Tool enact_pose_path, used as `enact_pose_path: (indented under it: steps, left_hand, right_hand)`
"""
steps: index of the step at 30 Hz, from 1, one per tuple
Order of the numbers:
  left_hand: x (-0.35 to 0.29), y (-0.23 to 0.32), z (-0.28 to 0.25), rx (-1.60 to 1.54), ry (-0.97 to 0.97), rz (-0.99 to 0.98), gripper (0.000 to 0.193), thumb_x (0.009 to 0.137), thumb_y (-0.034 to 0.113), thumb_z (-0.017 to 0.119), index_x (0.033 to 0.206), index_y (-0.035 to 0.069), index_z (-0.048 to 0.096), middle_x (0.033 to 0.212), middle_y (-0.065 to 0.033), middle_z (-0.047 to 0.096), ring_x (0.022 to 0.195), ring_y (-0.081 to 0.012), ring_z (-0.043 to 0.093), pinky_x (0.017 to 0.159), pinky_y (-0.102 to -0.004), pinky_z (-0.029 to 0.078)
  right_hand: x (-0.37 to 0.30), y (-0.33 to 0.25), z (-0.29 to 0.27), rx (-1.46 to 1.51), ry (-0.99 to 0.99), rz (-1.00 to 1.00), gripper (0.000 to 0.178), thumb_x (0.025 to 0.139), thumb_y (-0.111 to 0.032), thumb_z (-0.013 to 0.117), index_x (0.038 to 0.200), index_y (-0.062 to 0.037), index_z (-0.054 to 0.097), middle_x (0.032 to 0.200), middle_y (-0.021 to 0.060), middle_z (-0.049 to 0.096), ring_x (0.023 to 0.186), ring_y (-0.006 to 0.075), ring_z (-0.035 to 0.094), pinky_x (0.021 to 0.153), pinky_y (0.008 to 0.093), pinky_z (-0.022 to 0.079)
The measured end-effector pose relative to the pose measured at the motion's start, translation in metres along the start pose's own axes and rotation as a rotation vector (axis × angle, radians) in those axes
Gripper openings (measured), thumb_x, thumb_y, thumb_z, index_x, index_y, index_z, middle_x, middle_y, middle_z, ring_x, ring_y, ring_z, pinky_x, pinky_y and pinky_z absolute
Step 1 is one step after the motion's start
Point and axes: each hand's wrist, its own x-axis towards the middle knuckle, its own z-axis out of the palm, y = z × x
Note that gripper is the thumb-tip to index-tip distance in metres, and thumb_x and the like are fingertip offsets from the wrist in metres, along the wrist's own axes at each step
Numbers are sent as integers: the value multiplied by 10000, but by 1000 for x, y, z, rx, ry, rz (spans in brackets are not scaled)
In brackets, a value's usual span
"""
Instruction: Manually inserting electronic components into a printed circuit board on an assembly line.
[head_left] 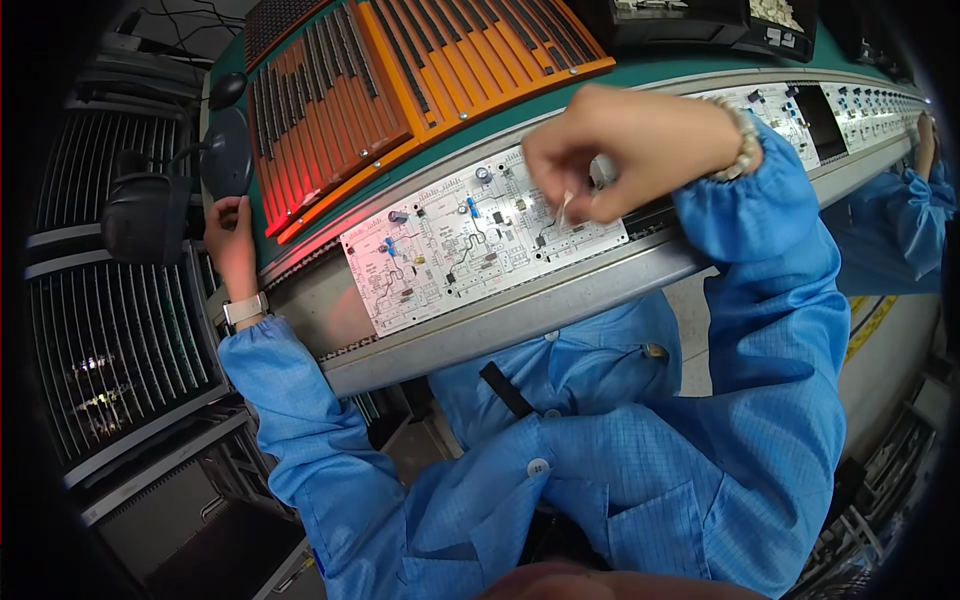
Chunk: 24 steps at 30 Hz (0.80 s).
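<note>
A white circuit board panel (434, 270) lies on the conveyor rail in front of me, fitted with small capacitors, blue parts and dark chips. Over its right end hovers my right hand (610, 150), fingers closed in a pinch. A thin pale piece (566, 207) shows at the fingertips, too small and blurred to name. At the conveyor's left end, my left hand (230, 240) is raised by the dark oval base of a stand (226, 150). Its fingers are curled together, and whatever they may hold is hidden.
Behind the conveyor, orange racks (440, 70) hold rows of dark component strips on a green mat (480, 128). A black scanner-like device (145, 210) is at the left, near slotted racks (120, 290). More boards (880, 112) continue rightward, where another person's hand (926, 140) works.
</note>
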Motion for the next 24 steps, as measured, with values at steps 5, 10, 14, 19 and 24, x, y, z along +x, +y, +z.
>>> enact_pose_path:
  steps: [5, 10, 14, 19, 24]
  left_hand:
    - [0, -4, -2, -190, 48, 34, 117, 964, 143, 699, 991, 32, 674, 935, -41, 715, 847, -95, 654, 774, -248, 499]
    - [-3, 2, -7, -182, 26, -31, 111, 996, 114, 646, 1029, 11, 618, 1031, -64, 703, 953, -128, 657, 878, -265, 496]
    - [-6, 0, -10, -216, 51, -34, 102, 1003, 97, 608, 1064, 16, 622, 1016, -34, 667, 961, -106, 618, 867, -251, 472]
    - [-11, 13, -9, -199, 45, -37, 139, 1012, 105, 591, 1115, 30, 647, 1015, -10, 655, 950, -90, 593, 843, -231, 456]
    - [-14, 20, -8, -206, 33, 1, 161, 1018, 127, 600, 1128, 31, 666, 1048, -4, 666, 932, -80, 585, 835, -226, 451]
  right_hand:
    - [9, 3, 24, -73, -35, -58, 117, 822, -37, 755, 905, -22, 674, 798, 83, 688, 746, 203, 699, 696, 303, 564]
    - [9, 5, 29, -212, 52, -159, 132, 774, -38, 787, 880, -32, 709, 770, 91, 664, 713, 240, 652, 709, 357, 539]
    - [11, 8, 32, -108, -48, 33, 123, 751, -32, 796, 804, -39, 686, 753, 81, 649, 729, 241, 630, 681, 362, 515]
    - [9, 8, 32, -153, -91, 116, 141, 745, -56, 805, 761, -52, 664, 754, 70, 654, 785, 228, 637, 699, 355, 505]
    - [7, 5, 32, -200, -96, 153, 141, 768, -114, 795, 752, -103, 656, 755, 27, 640, 841, 205, 616, 889, 365, 420]
